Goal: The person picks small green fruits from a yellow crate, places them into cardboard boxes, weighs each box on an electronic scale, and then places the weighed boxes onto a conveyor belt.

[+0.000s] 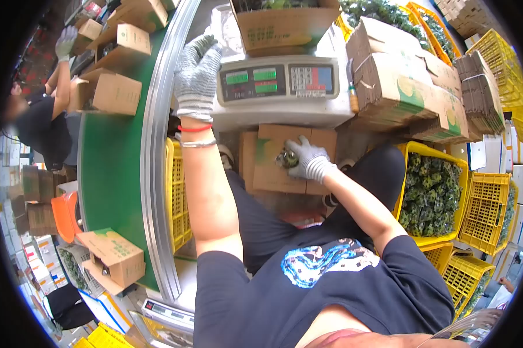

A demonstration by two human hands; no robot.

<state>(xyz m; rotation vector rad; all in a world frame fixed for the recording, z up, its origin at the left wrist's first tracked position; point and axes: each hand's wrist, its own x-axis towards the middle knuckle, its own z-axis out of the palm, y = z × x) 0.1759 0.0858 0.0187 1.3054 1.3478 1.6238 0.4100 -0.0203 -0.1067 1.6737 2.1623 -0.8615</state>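
My left hand [198, 78], in a grey-white knit glove, is raised beside the scale [279, 81], near the conveyor's metal rail. Its fingers are stretched out with nothing visible in them. A cardboard box [290, 29] with greens inside sits on top of the scale. Lower down, my right hand [310, 159], gloved too, has its fingers closed around a small clear-wrapped bundle of dark green produce [286, 158]. The bundle is over a flat brown carton [273, 181] between my knees.
A green conveyor belt [113, 191] runs along the left, with open cartons [116, 93] on it and a person [47, 122] beyond. Stacked flat cartons [395, 87] stand right of the scale. A yellow crate [460, 209] of wrapped greens sits by my right leg.
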